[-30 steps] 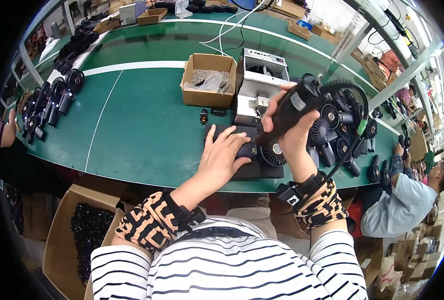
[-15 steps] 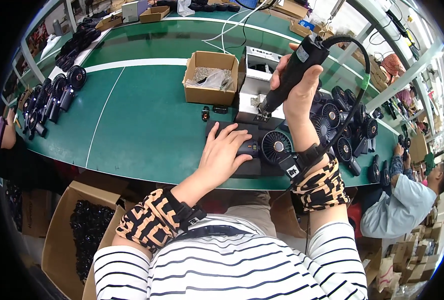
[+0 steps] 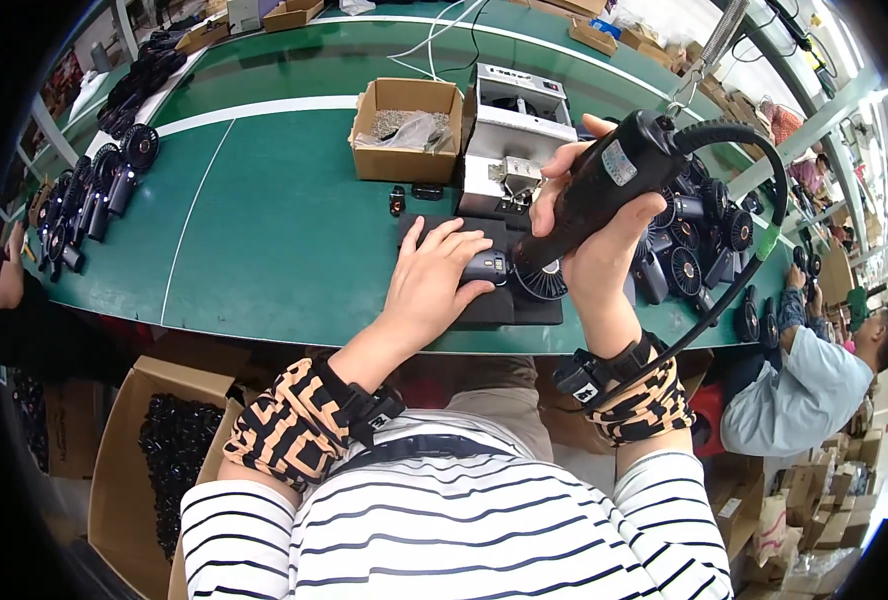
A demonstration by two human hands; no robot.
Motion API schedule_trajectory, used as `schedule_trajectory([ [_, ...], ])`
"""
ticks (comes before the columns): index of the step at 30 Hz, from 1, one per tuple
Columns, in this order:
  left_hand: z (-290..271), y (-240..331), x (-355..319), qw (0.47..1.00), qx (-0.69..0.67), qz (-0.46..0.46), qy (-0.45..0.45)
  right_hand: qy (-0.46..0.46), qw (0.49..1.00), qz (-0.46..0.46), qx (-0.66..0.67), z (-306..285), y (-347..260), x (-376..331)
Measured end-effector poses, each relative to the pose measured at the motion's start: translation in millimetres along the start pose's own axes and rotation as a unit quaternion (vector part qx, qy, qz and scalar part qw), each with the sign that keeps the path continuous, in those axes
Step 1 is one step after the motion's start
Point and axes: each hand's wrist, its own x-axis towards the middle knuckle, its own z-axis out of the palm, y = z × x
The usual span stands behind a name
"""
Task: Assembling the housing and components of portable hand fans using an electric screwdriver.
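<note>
At a green desk (image 3: 264, 240), the right hand (image 3: 594, 240) clasps a black electric screwdriver (image 3: 604, 185), tip on a handheld fan (image 3: 524, 275) the left hand (image 3: 434, 285) presses flat beside it — seemingly mid-fastening, the bit needing to stay square on the screw.

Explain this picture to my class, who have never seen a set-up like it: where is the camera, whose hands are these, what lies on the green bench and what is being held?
The camera sits on the worker's head and looks down through a very wide lens, so straight edges bend near the rim. The striped top and both forearms at the bottom belong to that worker.

The right hand grips a black electric screwdriver, tilted, with its tip down at a small black handheld fan. The left hand lies flat on that fan's handle, holding it on a dark mat.

On the green bench stand an open cardboard box and a grey machine. More black fans lie at the right and at the far left. Another person sits at the right edge.
</note>
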Motion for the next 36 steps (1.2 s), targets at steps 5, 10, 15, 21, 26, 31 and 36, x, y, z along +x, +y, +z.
schedule_trajectory([
  [5,1.6,1.2,0.2,1.000,-0.005,0.009,0.008,0.012,1.000,-0.001,0.005,-1.0,4.0,-7.6],
  [10,-0.8,0.8,-1.4,1.000,0.000,0.012,0.018,0.029,0.999,0.016,0.022,-1.2,15.1,-15.5],
  [15,-3.4,5.9,2.2,0.999,0.015,0.024,0.015,-0.019,0.998,0.047,0.045,-1.1,15.6,-28.2],
  [21,-4.8,7.0,1.9,0.999,0.029,0.027,0.007,-0.034,0.996,0.048,0.067,-5.6,19.0,-30.0],
  [26,3.1,5.4,4.9,0.992,0.107,0.066,-0.017,-0.048,0.997,0.002,0.059,-8.5,22.7,-38.5],
  [31,-15.5,7.6,18.7,0.995,0.049,0.072,-0.043,0.027,0.999,0.037,0.027,2.0,-5.8,-7.5],
  [36,-42.6,2.8,27.4,0.994,-0.036,-0.011,-0.106,0.037,0.995,-0.051,0.081,-10.4,-60.1,4.4],
])
